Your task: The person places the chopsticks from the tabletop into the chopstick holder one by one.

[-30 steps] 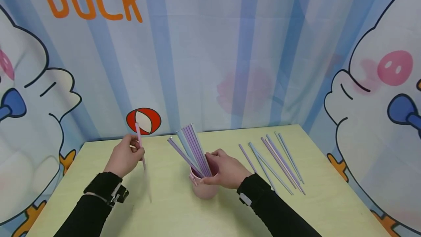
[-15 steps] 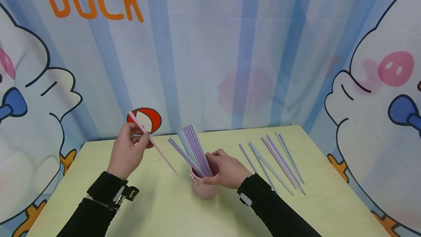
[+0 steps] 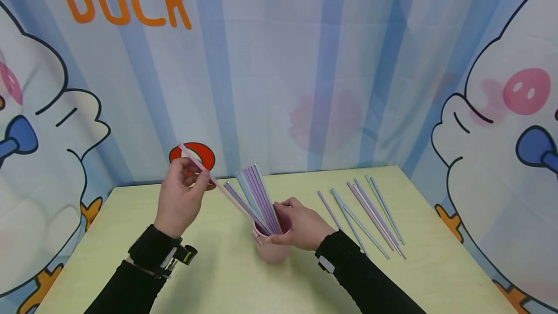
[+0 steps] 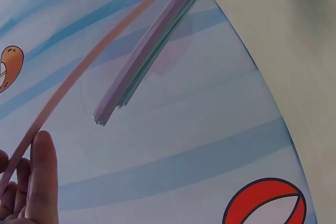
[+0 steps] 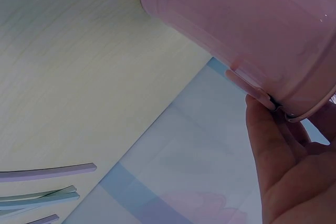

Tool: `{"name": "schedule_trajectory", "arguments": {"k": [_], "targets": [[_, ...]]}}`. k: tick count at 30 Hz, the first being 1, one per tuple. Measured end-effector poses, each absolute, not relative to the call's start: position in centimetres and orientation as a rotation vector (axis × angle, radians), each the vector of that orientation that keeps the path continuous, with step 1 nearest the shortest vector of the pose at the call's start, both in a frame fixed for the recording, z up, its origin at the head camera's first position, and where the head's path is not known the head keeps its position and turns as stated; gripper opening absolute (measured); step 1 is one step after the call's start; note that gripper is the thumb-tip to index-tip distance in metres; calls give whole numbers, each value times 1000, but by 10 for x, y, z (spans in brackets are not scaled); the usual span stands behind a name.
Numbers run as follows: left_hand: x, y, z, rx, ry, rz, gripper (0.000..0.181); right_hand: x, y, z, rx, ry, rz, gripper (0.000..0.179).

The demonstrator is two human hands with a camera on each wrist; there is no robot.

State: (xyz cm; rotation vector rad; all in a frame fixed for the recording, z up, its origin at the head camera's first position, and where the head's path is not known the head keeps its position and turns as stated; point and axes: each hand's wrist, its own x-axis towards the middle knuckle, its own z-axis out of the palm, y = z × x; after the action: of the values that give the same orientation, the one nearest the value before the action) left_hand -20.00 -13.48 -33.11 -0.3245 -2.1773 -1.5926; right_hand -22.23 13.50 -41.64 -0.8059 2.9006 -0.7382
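My left hand (image 3: 179, 200) pinches a thin pink straw (image 4: 84, 64) near its upper end. The straw slants down to the right, its lower end at the mouth of a small pink pail (image 3: 272, 253). Several purple and blue straws (image 3: 258, 193) stand in the pail, leaning left. With thumb and fingers, my right hand (image 3: 305, 227) holds the pail by its rim on the right side. Seen from the right wrist, its fingers are right at a small ear on the rim. The lower ends of the standing straws are hidden inside the pail.
Several loose purple, blue and pink straws (image 3: 370, 217) lie on the pale yellow table (image 3: 436, 265), right of the pail. Behind the table hangs a striped blue curtain (image 3: 270, 86) with cartoon prints; its bottom meets the table's back edge.
My left hand has moved right and slightly up, tilting the pink straw from nearly upright to a slant, with its lower end now at the pail. My right hand and the pail have stayed put.
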Motion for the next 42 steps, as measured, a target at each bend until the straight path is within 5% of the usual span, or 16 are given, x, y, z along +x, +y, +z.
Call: {"name": "schedule_trajectory", "arguments": {"k": [42], "targets": [[-197, -110, -406, -272, -2661, -1335, 21, -222, 134, -417, -833, 2900, -765, 88]]}}
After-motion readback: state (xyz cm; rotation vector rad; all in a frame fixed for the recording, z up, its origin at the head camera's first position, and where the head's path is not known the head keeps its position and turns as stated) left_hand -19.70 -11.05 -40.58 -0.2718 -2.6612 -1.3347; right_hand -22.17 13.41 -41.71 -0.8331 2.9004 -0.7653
